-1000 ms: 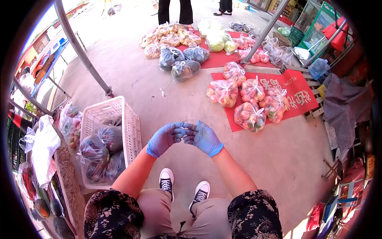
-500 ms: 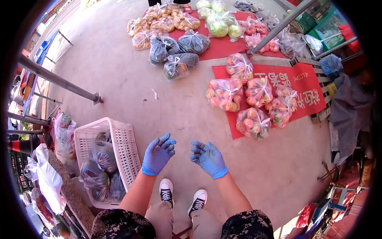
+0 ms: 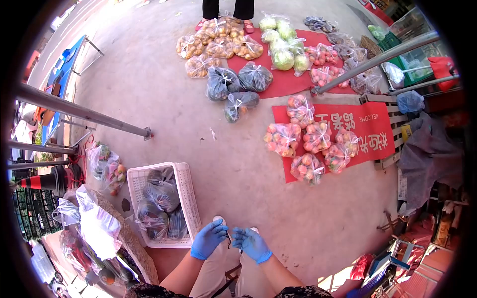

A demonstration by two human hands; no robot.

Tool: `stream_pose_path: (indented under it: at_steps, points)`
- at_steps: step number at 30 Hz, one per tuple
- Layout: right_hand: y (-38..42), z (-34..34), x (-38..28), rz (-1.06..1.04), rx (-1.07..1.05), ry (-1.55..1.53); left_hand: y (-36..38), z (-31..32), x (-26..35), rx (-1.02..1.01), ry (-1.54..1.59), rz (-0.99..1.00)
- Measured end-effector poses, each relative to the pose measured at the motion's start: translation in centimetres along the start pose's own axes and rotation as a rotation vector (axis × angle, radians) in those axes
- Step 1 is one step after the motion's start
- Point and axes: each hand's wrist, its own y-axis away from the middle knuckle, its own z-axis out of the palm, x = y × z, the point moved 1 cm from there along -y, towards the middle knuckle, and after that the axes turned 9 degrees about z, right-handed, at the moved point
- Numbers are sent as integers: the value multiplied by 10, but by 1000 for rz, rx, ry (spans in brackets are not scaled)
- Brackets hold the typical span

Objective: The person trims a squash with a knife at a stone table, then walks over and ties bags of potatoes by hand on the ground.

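My left hand [image 3: 208,240], in a blue glove, hovers above my legs just right of the white plastic crate [image 3: 191,198]. Its fingers are loosely bent, and nothing shows in them. Close beside it, a small gap away, is my right hand [image 3: 252,244], gloved in blue too, fingers half curled and holding nothing visible. Inside the crate lie several clear bags of dark produce [image 3: 161,193]. The tips of my white shoes [image 3: 219,218] peek out behind the hands.
Tied bags of reddish round fruit [image 3: 283,139] stand on a red mat [image 3: 380,119]. Farther off are dark-filled bags [image 3: 222,83], potato-like bags [image 3: 201,65] and cabbages [image 3: 283,58]. Metal poles [image 3: 84,111] slant in from both sides. Someone in black trousers [image 3: 211,9] stands at the back.
The view has shifted, so the crate and bags appear farther right. Both hands sit lower in view and closer together, with fingers still loosely bent.
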Motion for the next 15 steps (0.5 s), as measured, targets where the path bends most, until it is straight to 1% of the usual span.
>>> stream_pose_path:
  at_steps: [3,6,8,12,15]
  points:
    - [-14,41,-3,-53,-25,36,22,14,35,79,-117,22]
    - [-28,85,-16,-58,-49,19,22,19,67,82,-143,30]
    - [-43,97,-29,-35,-42,10,6,25,84,79,-150,53]
    - [-70,127,-78,2,-30,44,-43,78,119,63,-156,165]
    - [-99,157,-143,26,-17,69,-80,126,156,18,-186,255]
